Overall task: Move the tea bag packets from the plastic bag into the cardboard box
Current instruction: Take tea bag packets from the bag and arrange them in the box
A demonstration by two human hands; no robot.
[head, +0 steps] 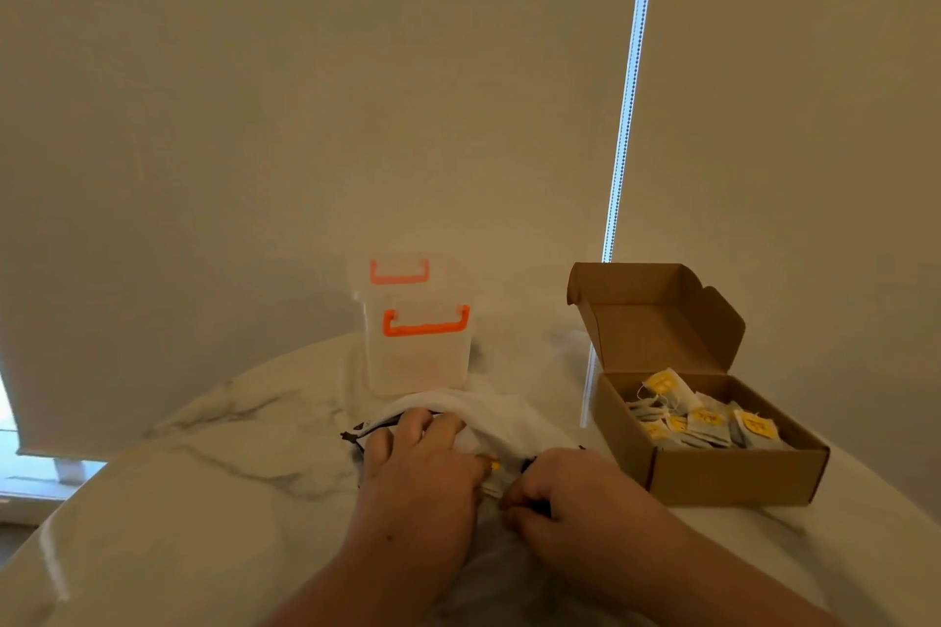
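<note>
A white plastic bag (pixel 501 415) with a black zip edge lies on the marble table, just in front of me. My left hand (pixel 425 461) rests on the bag's mouth with its fingers spread over the opening. My right hand (pixel 562 491) is closed on the bag's near edge; a bit of yellow and white tea bag packet (pixel 491 471) shows between my two hands. To the right stands the open cardboard box (pixel 733 476), lid flipped back, with several tea bag packets (pixel 705 418) with yellow tags lying inside.
A clear plastic container (pixel 417 351) with orange latches stands behind the bag, near the table's far edge. The round marble table (pixel 203 499) curves away on the left. A beige blind fills the background.
</note>
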